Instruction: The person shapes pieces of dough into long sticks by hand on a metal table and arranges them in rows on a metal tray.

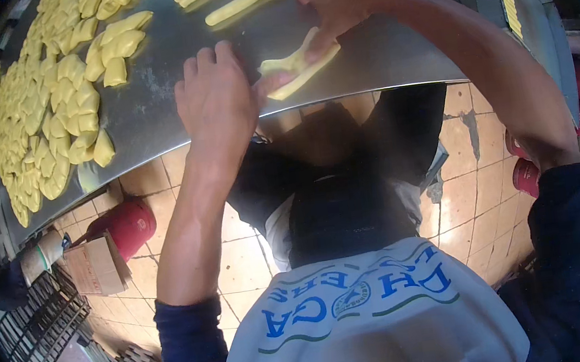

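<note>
Flattened yellow dough piece (305, 74) lies at the near edge of the steel counter (152, 104). We spread our left hand (215, 93), thumb on the dough's left end, and our right hand (348, 1), thumb on its right. Dough sticks (244, 2) lie farther across the counter, cut dough chunks (69, 99) along its left.

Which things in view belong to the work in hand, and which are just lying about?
In the work:
dough strip, touched by left hand and right hand
two dough rolls
cut dough pieces
metal table

Apparently lying about:
leftmost red bucket
cardboard box
black metal rack
</note>
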`<state>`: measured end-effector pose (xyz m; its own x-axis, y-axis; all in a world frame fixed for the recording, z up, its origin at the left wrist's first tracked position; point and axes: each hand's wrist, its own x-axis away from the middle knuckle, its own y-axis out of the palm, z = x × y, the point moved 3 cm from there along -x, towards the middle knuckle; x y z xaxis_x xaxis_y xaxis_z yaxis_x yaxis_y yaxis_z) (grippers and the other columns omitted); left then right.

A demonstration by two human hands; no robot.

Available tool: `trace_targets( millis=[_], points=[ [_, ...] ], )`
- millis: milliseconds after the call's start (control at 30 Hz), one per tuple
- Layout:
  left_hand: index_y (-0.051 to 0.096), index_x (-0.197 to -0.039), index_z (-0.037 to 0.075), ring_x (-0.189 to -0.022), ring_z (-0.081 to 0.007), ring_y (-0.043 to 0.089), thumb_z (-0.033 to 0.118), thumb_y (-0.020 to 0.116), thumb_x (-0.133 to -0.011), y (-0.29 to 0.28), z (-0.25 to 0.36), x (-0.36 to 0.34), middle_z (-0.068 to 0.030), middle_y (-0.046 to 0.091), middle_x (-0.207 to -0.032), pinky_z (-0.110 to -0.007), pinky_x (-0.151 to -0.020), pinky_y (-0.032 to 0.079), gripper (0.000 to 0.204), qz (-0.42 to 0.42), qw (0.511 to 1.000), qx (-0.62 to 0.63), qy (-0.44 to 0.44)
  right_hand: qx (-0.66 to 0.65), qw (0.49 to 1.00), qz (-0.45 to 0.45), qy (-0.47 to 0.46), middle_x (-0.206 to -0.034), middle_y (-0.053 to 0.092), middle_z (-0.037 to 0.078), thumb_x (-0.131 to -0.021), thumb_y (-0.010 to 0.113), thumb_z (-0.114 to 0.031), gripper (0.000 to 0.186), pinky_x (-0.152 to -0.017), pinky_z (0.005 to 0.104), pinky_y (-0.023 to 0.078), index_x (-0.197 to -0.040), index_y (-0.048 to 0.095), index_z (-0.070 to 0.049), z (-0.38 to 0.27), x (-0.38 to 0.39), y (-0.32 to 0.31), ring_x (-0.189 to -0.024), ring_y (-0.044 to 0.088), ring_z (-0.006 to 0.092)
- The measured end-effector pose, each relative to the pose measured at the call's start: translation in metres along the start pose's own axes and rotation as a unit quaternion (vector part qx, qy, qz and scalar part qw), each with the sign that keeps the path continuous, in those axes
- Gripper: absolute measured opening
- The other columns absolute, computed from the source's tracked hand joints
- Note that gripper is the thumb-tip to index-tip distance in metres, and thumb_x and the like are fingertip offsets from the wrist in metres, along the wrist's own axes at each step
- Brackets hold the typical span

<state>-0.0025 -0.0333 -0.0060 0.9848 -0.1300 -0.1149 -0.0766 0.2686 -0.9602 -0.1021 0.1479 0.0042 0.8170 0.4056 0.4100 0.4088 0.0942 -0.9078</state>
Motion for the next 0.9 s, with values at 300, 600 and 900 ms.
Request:
trace_targets(
  millis=[300, 600, 900],
  points=[
    [0.057, -0.084, 0.001, -0.082, -0.0325, 0.057, 0.059, 0.070, -0.072, -0.002, -0.007, -0.013, -0.0161, 0.060, -0.085, -0.041, -0.071, 0.045, 0.061, -0.044, 0.995, 0.088, -0.022, -0.016, 0.996, -0.016, 0.090, -0.126, 0.040, 0.023, -0.051, 0.077, -0.066, 0.106, -0.097, 0.0515, 0.038, -0.128, 0.038, -0.006, 0.016, -0.002, -0.004, -0.123, 0.039, 0.0405],
    [0.058, -0.085, 0.000, -0.079, -0.0321, 0.058, 0.058, 0.074, -0.068, -0.009, 0.003, -0.002, -0.0153, 0.060, -0.078, -0.041, -0.072, 0.046, 0.063, 0.022, 0.997, 0.065, 0.023, -0.017, 0.999, -0.044, 0.003, -0.123, 0.040, 0.019, -0.054, 0.074, -0.069, 0.100, -0.098, 0.0500, 0.035, -0.126, 0.038, -0.010, 0.030, 0.016, -0.006, -0.126, 0.035, 0.0372],
    [0.055, -0.086, 0.001, -0.077, -0.0274, 0.056, 0.058, 0.080, -0.059, -0.006, -0.003, -0.006, -0.0122, 0.056, -0.077, -0.037, -0.070, 0.046, 0.067, 0.002, 0.998, 0.050, 0.024, -0.008, 0.999, -0.032, 0.041, -0.129, 0.038, 0.021, -0.051, 0.074, -0.072, 0.108, -0.098, 0.0552, 0.030, -0.128, 0.038, -0.005, 0.033, 0.009, -0.013, -0.127, 0.033, 0.0363]
  ],
)
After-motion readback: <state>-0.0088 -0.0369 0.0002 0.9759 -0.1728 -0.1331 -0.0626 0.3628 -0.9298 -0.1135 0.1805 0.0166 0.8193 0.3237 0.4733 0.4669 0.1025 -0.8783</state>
